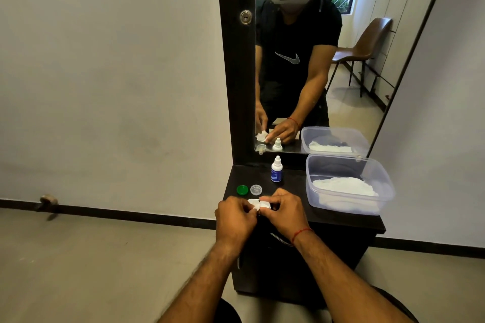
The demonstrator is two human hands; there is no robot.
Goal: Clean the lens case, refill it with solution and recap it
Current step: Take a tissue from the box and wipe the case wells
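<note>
The white lens case [258, 203] sits between my two hands, just above the front of the small black table [294, 186]. My left hand [235, 217] pinches its left end. My right hand [284, 211] covers its right end, fingers curled over it. Both caps are off: a green cap [242, 189] and a clear cap [256, 189] lie side by side on the table just behind the case. A small white solution bottle [276, 169] with a blue label stands upright further back, its cap on.
A clear plastic tub [349, 183] with white cloth inside fills the table's right side. A tall mirror [301, 60] rises behind the table. The wall stands to the left, with floor below it.
</note>
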